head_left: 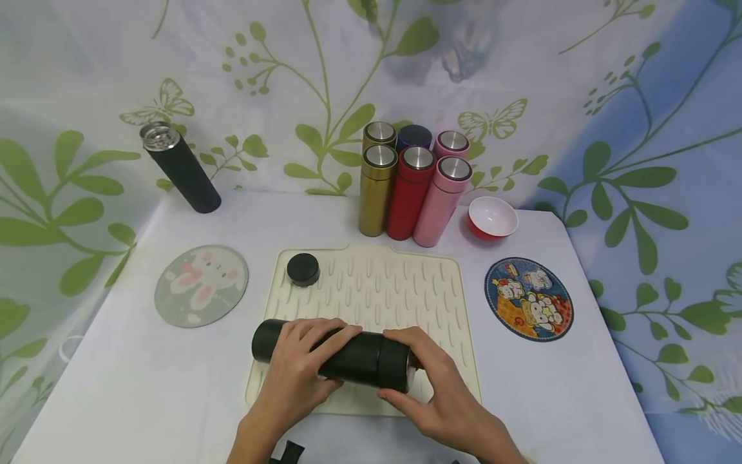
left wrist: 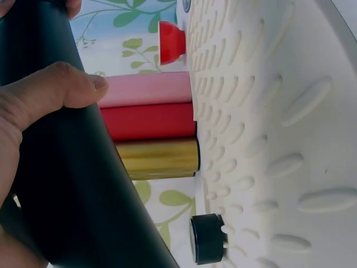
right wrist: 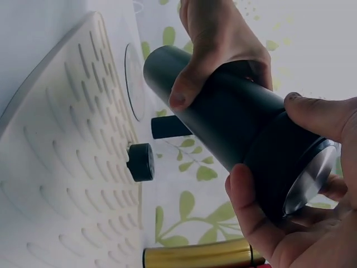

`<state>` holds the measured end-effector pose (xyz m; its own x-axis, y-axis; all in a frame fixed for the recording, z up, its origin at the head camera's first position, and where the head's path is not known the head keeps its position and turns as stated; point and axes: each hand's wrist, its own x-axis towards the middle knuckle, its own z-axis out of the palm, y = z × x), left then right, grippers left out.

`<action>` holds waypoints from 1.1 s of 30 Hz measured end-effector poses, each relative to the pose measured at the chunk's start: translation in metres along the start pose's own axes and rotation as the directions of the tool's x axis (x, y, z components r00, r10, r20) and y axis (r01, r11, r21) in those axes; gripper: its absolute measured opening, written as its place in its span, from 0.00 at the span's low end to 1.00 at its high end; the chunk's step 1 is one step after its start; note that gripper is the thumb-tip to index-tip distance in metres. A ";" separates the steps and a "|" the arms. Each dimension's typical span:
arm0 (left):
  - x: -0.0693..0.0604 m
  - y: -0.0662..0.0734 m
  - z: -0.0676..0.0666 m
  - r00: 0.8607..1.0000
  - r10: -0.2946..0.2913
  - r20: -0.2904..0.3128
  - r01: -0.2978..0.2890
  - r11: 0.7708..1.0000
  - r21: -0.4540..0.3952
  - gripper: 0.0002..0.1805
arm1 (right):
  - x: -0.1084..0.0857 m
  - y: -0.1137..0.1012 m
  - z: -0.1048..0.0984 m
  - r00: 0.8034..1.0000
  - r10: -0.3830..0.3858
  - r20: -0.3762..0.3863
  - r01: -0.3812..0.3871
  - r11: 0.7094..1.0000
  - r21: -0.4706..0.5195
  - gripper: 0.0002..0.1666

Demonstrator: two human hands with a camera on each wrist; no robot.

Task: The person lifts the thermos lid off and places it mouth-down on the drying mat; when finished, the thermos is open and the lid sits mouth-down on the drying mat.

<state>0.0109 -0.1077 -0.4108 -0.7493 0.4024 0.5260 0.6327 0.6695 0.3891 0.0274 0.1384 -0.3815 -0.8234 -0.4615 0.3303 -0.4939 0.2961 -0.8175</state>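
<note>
With left grip (head_left: 303,364) wrapped round the body of the black flask (head_left: 355,362) and right grip (head_left: 433,390) curled round its metal-faced end (right wrist: 311,180), held it sideways above the cream mat (head_left: 400,290); seemingly called for firm left support, even right pressure.

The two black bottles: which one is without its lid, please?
The upright bottle at far left, behind the round grey mat: its steel neck is bare. The other bottle, held over the cream mat, wears its lid.
</note>
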 end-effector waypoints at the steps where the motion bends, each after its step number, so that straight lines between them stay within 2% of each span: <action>1: 0.000 0.001 -0.001 1.000 -0.002 0.006 0.002 1.000 -0.004 0.48 | 0.000 0.000 0.000 1.000 -0.029 -0.003 0.029 1.000 -0.004 0.40; 8: -0.005 0.000 -0.002 0.998 -0.021 0.053 0.024 0.998 -0.063 0.48 | -0.003 0.001 0.001 0.984 -0.170 0.050 0.173 0.982 -0.070 0.38; 13: -0.008 -0.004 -0.003 0.990 -0.067 0.125 0.084 0.987 -0.134 0.49 | -0.002 0.001 0.000 0.967 -0.228 0.117 0.245 0.955 -0.168 0.34; 19: -0.007 -0.005 -0.008 0.950 -0.127 0.284 0.191 0.959 -0.211 0.49 | -0.004 0.003 0.002 0.941 -0.307 0.144 0.333 0.915 -0.227 0.27; 21: -0.005 -0.006 -0.009 0.940 -0.129 0.317 0.209 0.950 -0.232 0.49 | -0.003 0.004 0.003 0.933 -0.333 0.136 0.357 0.905 -0.232 0.26; 23: -0.004 -0.007 -0.009 0.935 -0.129 0.330 0.215 0.947 -0.238 0.48 | -0.001 0.006 0.003 0.937 -0.326 0.127 0.347 0.911 -0.223 0.27; 26: -0.004 -0.008 -0.007 0.936 -0.144 0.322 0.216 0.956 -0.200 0.49 | 0.004 0.011 0.003 0.966 -0.228 0.124 0.246 0.956 -0.162 0.35; 29: -0.008 -0.007 -0.004 0.937 -0.167 0.307 0.212 0.970 -0.122 0.50 | 0.008 0.014 0.002 0.991 -0.024 0.133 0.036 0.996 -0.085 0.37; 31: -0.011 -0.004 -0.002 0.940 -0.180 0.289 0.211 0.974 -0.083 0.51 | 0.009 0.015 0.002 0.981 0.132 0.144 -0.126 0.991 -0.054 0.34; 33: -0.014 -0.001 0.001 0.944 -0.187 0.272 0.210 0.976 -0.056 0.52 | 0.010 0.015 0.003 0.949 0.274 0.160 -0.269 0.962 -0.048 0.27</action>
<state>0.0201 -0.1133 -0.4192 -0.8790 0.4240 0.2181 0.4713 0.7029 0.5327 0.0122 0.1357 -0.3918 -0.8715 -0.4902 0.0143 -0.2667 0.4493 -0.8526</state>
